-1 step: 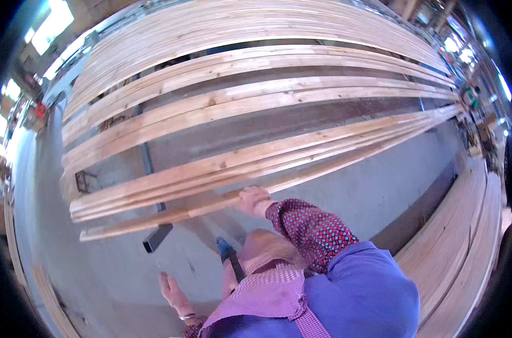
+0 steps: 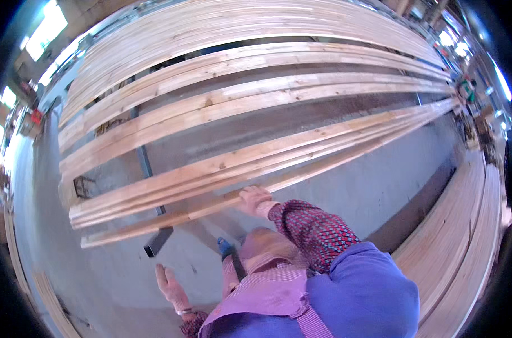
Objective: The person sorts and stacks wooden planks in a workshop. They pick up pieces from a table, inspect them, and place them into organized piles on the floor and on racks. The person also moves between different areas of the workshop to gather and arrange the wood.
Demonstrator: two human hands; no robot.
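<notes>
Across the centre, long pale boards are borne by a dark metal beam. At the top, close-set boards are laid flat.

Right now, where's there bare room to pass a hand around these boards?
There's bare floor between the front bundle and the board pair behind it, and between the board under your right hand and the lumber stack at right. It's crowded among the far planks, nearly edge to edge.

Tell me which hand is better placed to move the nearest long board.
The right, most likely. The right hand is at the nearest long board, apparently touching it. The left hand hangs open, apart from the board, below the end of the metal tube in view.
</notes>
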